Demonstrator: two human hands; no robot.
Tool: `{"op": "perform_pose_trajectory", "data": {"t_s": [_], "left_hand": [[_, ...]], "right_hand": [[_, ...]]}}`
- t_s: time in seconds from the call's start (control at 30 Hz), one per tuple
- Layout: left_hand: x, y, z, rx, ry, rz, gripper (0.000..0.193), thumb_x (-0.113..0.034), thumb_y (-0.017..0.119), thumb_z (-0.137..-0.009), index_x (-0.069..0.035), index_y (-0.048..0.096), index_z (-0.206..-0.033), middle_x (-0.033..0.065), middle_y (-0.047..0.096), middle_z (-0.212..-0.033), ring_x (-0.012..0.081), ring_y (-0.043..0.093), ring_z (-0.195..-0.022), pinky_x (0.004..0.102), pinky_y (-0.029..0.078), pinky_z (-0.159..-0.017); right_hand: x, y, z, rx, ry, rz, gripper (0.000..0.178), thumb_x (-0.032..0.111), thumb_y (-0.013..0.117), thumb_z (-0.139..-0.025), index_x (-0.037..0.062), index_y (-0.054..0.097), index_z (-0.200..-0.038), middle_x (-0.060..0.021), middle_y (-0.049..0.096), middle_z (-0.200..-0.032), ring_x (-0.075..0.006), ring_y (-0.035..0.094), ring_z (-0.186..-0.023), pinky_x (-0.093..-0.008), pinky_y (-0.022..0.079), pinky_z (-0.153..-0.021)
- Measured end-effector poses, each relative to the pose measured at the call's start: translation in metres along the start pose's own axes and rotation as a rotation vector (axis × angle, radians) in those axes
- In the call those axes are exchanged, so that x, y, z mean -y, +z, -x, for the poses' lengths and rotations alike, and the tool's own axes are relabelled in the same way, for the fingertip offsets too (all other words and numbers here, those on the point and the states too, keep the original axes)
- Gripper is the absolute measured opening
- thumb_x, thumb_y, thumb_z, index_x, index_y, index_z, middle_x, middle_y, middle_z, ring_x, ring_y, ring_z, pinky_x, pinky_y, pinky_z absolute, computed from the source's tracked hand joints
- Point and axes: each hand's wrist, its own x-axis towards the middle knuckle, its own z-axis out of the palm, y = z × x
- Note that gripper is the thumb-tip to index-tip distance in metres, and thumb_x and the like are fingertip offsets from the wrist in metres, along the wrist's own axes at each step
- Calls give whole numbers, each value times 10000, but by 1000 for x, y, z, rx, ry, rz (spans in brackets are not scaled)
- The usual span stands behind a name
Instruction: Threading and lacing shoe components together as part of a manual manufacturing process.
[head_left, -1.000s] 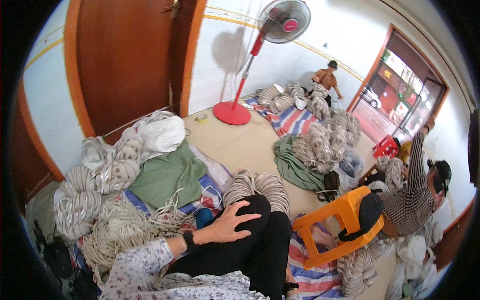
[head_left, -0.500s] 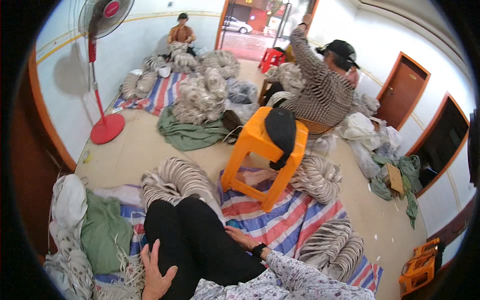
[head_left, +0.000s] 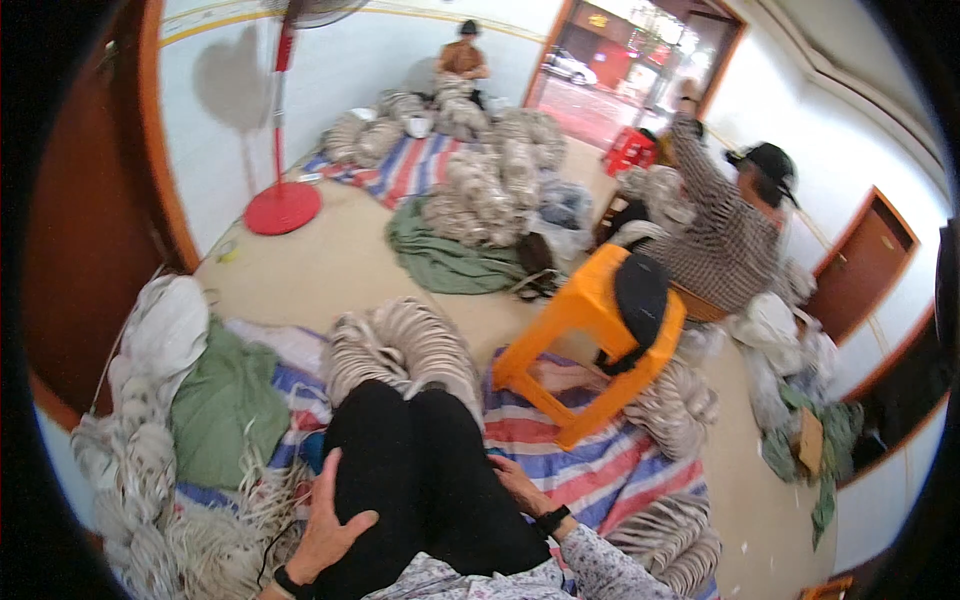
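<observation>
Sheeting [head_left: 600, 478] below; spread left hand [head_left: 330, 528] moved off knee [head_left: 373, 405]; right hand [head_left: 518, 485] grip unclear.

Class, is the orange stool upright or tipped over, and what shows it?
Upright: the orange stool has its seat uppermost, a black item lying on it, and its near legs down on the striped sheet.

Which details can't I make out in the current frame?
Head view:
Left hand: palm hidden, turned toward the black trousers.
Blue object: partly hidden by the trousers; kind unclear.
Standing fan: head cut off by the top edge.
Far person: hands too small and blurred.
</observation>
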Motion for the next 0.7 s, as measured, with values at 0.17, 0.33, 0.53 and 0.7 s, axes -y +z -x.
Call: {"op": "perform_pose_trajectory", "data": {"t_s": [0.17, 0.33, 0.53, 0.7], "left_hand": [[48, -12, 20, -102, -149, 339, 768, -209, 540, -876, -12, 245, -1557, 174, 346, -1554, 291, 394, -1396, 380, 302, -1164], [90, -7, 14, -101, -440, 731, 608, -391, 491, -1010, -1, 413, -1469, 146, 561, -1359, 220, 574, -1198, 326, 458, -1028], [33, -12, -12, -41, -258, 736, 662, -459, 578, -975, 32, 480, -1407, 151, 566, -1341, 238, 564, -1203, 326, 427, -1052], [50, -13, -28, -202, -198, 651, 691, -432, 632, -944, 67, 471, -1394, 168, 569, -1319, 239, 562, -1191, 340, 425, -1036]], "right_hand": [[122, 48, 17, 27, -146, 169, 337, 192, 565, -985, -9, 602, -1252, -133, 664, -1154, -196, 595, -1078, -324, 477, -932], [175, 49, 55, -25, -200, -20, 391, 215, 563, -994, 18, 544, -1332, -108, 594, -1256, -199, 549, -1138, -329, 432, -998], [178, 89, 90, -160, -616, 639, 725, 287, 650, -929, 48, 289, -1511, -313, 349, -1437, -509, 412, -1280, -529, 373, -1076], [179, 97, 97, -141, -600, 756, 782, 294, 644, -935, 68, 214, -1548, -321, 288, -1482, -519, 375, -1312, -558, 360, -1083]]}}
